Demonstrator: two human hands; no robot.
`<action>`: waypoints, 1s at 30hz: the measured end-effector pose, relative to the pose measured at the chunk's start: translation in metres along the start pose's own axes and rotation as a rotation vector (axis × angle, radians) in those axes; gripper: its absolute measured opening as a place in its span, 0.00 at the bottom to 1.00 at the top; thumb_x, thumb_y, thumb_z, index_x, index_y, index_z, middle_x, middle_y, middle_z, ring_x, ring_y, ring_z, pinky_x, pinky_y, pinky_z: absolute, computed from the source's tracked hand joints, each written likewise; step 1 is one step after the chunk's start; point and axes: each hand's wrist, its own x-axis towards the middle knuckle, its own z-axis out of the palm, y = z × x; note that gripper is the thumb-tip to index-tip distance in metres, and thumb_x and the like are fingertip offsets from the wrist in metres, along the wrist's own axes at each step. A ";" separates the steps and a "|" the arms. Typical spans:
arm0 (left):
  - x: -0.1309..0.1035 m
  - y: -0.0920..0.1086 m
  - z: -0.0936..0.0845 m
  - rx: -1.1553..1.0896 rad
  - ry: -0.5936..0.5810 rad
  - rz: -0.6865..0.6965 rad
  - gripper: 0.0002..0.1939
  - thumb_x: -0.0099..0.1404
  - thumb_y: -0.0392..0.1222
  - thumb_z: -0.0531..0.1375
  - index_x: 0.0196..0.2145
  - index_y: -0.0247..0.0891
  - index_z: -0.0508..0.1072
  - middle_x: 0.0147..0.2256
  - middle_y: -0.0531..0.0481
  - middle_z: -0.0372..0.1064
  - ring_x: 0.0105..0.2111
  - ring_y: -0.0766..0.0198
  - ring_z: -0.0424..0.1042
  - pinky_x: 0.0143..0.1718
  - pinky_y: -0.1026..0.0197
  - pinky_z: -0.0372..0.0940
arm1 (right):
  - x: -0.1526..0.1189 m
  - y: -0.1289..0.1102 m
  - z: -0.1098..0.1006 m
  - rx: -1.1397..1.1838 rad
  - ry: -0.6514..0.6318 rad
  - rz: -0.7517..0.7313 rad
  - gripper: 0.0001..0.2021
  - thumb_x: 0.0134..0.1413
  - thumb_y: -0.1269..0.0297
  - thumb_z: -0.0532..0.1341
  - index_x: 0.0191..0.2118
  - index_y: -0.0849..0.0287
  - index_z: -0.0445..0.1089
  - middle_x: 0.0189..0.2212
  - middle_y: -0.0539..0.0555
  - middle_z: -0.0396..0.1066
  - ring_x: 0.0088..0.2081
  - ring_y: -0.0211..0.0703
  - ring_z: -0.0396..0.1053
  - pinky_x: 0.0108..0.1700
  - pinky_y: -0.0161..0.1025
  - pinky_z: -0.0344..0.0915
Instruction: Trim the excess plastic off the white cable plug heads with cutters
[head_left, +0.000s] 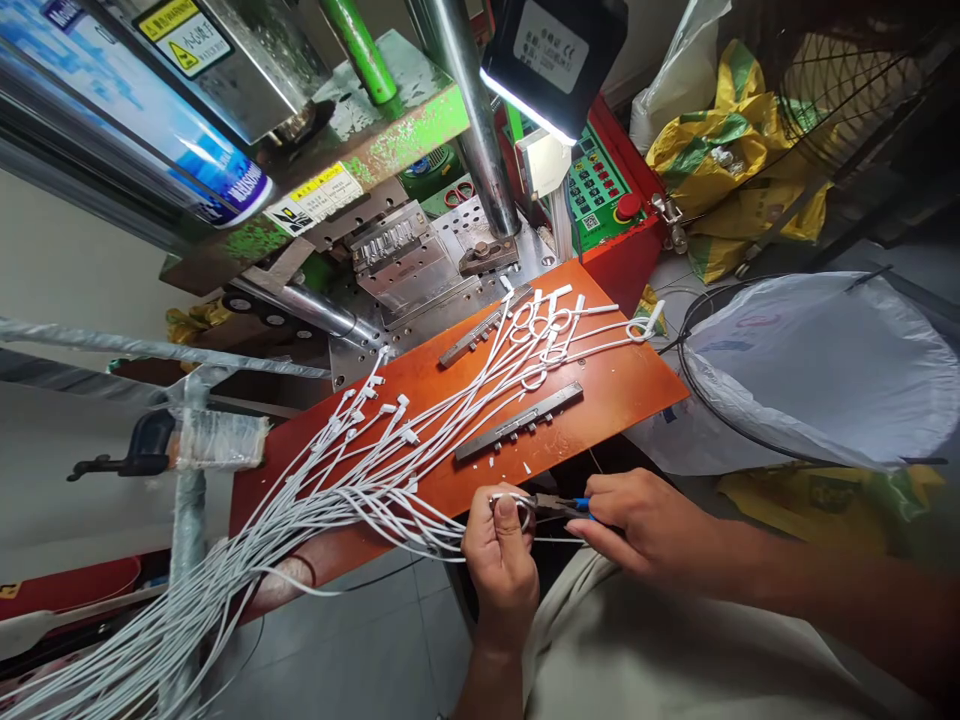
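Observation:
My left hand (pixel 504 545) is closed round a white cable near the front edge of the orange board (pixel 622 390). In my right hand (pixel 637 515) is a pair of blue-handled pliers (pixel 555 505), whose jaws reach to the cable at my left thumb. Many white cables (pixel 300 510) with small connectors spread over the board, some with looped ends at its upper right. Two metal bars (pixel 519 422) with small pegs lie on the board, one near my hands and one farther back. Small white scraps are scattered beside the nearer bar.
Behind the board stands a green press with a metal mould (pixel 397 260) and a lamp (pixel 555 60). A red control box (pixel 615 200) is at its right. A bag-lined hoop bin (pixel 825 370) stands right; a clamp (pixel 142 445) is left.

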 end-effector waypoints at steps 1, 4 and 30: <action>0.002 0.001 -0.001 -0.032 -0.036 -0.011 0.22 0.81 0.57 0.60 0.34 0.38 0.73 0.26 0.54 0.64 0.23 0.69 0.61 0.22 0.68 0.56 | 0.002 0.000 -0.005 0.117 -0.054 0.046 0.29 0.80 0.48 0.52 0.26 0.58 0.68 0.26 0.51 0.67 0.26 0.38 0.59 0.31 0.40 0.53; 0.008 0.003 -0.005 -0.203 -0.156 -0.072 0.22 0.81 0.55 0.60 0.33 0.39 0.70 0.25 0.56 0.61 0.20 0.72 0.54 0.20 0.69 0.51 | 0.008 0.003 -0.014 0.558 -0.281 0.208 0.36 0.74 0.34 0.55 0.24 0.59 0.68 0.22 0.50 0.66 0.24 0.37 0.60 0.30 0.38 0.55; 0.010 0.003 0.007 -0.062 0.055 0.189 0.17 0.84 0.50 0.57 0.36 0.39 0.71 0.30 0.56 0.67 0.20 0.71 0.62 0.20 0.69 0.59 | 0.000 -0.011 0.023 -0.179 0.203 -0.016 0.23 0.81 0.56 0.55 0.35 0.60 0.78 0.39 0.57 0.73 0.38 0.46 0.70 0.41 0.42 0.67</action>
